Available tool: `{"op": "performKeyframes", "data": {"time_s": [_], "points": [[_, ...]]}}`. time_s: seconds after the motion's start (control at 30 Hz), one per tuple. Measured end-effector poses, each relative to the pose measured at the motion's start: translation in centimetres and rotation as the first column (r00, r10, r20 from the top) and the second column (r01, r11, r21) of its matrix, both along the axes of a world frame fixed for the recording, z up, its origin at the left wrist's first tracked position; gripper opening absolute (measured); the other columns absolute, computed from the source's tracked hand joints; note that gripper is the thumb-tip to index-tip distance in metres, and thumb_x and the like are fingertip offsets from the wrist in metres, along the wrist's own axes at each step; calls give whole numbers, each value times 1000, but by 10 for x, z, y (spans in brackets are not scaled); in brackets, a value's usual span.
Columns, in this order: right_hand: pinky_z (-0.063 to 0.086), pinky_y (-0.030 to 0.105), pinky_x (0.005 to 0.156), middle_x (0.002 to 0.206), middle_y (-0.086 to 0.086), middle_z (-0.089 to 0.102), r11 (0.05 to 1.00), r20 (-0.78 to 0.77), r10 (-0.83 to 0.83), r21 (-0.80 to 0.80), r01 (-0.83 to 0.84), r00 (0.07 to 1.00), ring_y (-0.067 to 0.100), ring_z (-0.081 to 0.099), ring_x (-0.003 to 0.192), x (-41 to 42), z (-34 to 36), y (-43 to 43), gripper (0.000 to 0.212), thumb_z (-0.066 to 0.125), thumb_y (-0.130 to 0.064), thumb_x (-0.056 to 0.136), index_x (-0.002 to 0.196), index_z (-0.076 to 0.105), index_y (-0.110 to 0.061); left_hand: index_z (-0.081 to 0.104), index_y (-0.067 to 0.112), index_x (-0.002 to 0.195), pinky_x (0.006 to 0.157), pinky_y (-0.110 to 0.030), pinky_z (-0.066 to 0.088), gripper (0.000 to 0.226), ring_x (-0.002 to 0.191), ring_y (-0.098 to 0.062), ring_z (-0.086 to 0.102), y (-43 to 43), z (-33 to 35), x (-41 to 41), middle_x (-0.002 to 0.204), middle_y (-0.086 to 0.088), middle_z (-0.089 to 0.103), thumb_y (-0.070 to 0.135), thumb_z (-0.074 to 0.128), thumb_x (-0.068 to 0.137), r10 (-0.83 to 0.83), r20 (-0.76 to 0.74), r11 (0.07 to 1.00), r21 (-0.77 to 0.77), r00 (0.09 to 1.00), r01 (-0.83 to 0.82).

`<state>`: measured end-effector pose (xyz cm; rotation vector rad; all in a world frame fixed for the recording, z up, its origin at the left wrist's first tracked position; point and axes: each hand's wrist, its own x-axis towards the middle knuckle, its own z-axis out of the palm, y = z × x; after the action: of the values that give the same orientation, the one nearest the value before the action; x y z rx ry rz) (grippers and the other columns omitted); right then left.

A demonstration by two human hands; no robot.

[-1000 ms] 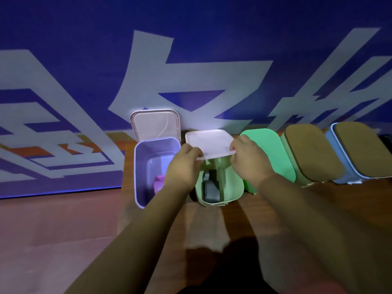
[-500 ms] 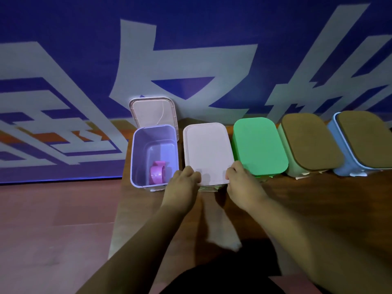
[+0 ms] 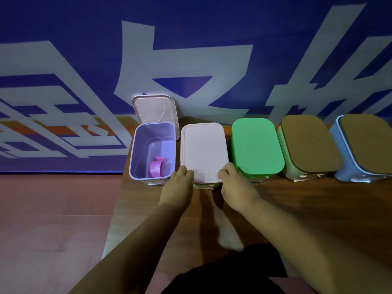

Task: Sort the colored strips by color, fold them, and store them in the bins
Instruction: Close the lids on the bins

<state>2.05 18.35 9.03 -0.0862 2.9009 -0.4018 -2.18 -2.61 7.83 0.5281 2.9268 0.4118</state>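
Under white lid (image 3: 203, 151) — contents hidden from view.

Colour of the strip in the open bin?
Pink; head view shows the strip in the purple bin.

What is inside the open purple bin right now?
A rolled pink strip lies on the floor of the purple bin. The bin's near wall hides the front of the floor, so anything there cannot be seen.
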Motion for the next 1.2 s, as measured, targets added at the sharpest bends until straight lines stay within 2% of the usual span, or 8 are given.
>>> {"op": "performKeyframes", "data": {"time_s": [0.13, 0.23, 0.3, 0.43, 0.67, 0.9, 1.07, 1.2], "points": [[54, 36, 72, 124, 1, 43, 1000, -13, -11, -10, 11, 1000, 22, 58, 88, -3, -2, 2, 27, 63, -4, 97, 121, 60, -16, 61, 16, 99, 71, -32, 42, 12, 92, -24, 56, -4, -2, -3, 106, -2, 53, 5, 61, 96, -36, -16, 999, 5, 999, 36], [49, 36, 74, 126, 2, 45, 1000, -14, 1, -1, -1, 1000, 24, 61, 91, -7, -1, 3, 28, 64, -1, 97, 120, 61, -16, 63, 14, 97, 70, -29, 38, 12, 89, -22, 55, -2, -1, -4, 103, -2, 54, 2, 63, 94, -31, -19, 1000, -5, 999, 31], [44, 37, 72, 127, 4, 47, 1000, -23, 9, 18, -9, 1000, 27, 61, 94, -11, 0, 3, 29, 63, 1, 96, 119, 61, -15, 63, 14, 94, 67, -30, 39, 15, 84, -22, 54, 1, 0, -6, 101, -2, 54, -1, 64, 92, -10, -25, 1000, -5, 1000, 10], [54, 42, 80, 127, 6, 48, 999, -31, -6, 39, 8, 1000, 29, 58, 98, -19, 2, 3, 37, 64, 5, 90, 121, 62, -14, 63, 14, 97, 65, -28, 40, 17, 77, -15, 43, 8, 2, -10, 100, -3, 55, -2, 67, 92, 14, -27, 1000, -23, 1000, -14], [56, 43, 88, 126, 6, 47, 997, -38, 21, 72, -19, 999, 28, 58, 103, -24, 1, 4, 41, 65, 3, 89, 125, 60, -15, 60, 18, 103, 67, -35, 59, 25, 78, -20, 55, 16, 7, -10, 102, -1, 54, -1, 70, 89, 44, -21, 993, -104, 999, -46], [55, 49, 88, 128, 9, 46, 999, 26, 1, 42, -2, 1000, 33, 57, 105, -28, 7, 9, 32, 62, -7, 90, 122, 59, -12, 63, 19, 110, 62, -32, 49, 16, 86, -20, 61, 19, 22, -8, 109, 0, 57, 11, 61, 97, 65, 7, 988, -142, 998, -64], [49, 43, 80, 123, 10, 52, 998, 33, -6, 66, 3, 999, 32, 58, 102, -49, 16, 4, 23, 57, -16, 97, 119, 62, -13, 65, 23, 120, 70, -32, 44, 22, 96, -22, 65, 12, 41, -24, 123, 0, 60, 17, 55, 102, 136, 75, 989, -64, 988, -132], [45, 39, 72, 114, 9, 59, 997, 44, -20, 74, 16, 999, 32, 60, 94, -71, 22, -11, 21, 49, -17, 100, 112, 65, -13, 69, 23, 109, 72, -34, 50, 19, 88, -22, 62, -6, 52, -54, 113, 2, 64, 24, 51, 102, 159, 75, 985, -83, 984, -152]]}}
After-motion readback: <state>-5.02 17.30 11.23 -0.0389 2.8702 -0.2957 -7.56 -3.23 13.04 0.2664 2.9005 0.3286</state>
